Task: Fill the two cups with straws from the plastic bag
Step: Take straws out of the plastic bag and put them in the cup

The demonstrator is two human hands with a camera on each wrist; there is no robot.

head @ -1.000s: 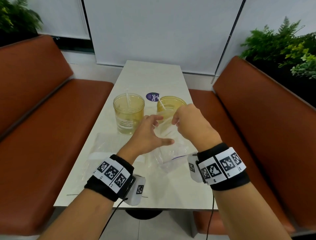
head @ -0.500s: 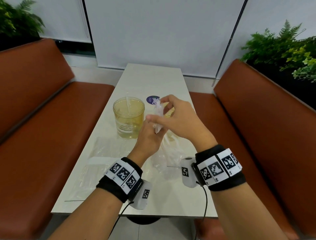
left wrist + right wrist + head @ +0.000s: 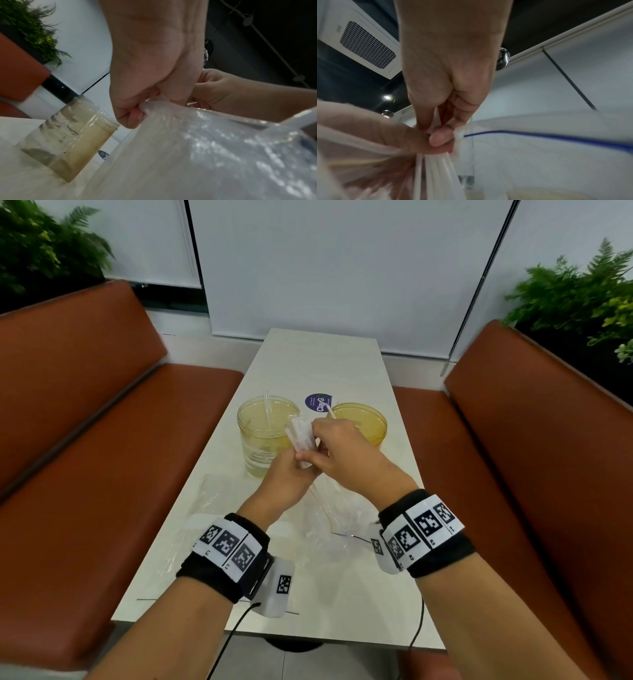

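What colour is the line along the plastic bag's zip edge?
Blue, on the clear plastic bag; the line shows best in the right wrist view.

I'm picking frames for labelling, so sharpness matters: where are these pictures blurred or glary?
Head view: sharp, edges bent by the wide lens. Left wrist view: plastic bag smeared, speckled with glare; cup soft. Right wrist view: left hand motion-blurred, straws clearer.

Head looks down; wrists upward, sharing bag (image 3: 337, 518).

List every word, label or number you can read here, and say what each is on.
"ClayG": white letters on the round dark sticker on the table; its smaller print is too small to read.
Print on the left cup: too blurred to read.
Wristband squares: coded patterns; tiny characters beneath unreadable.
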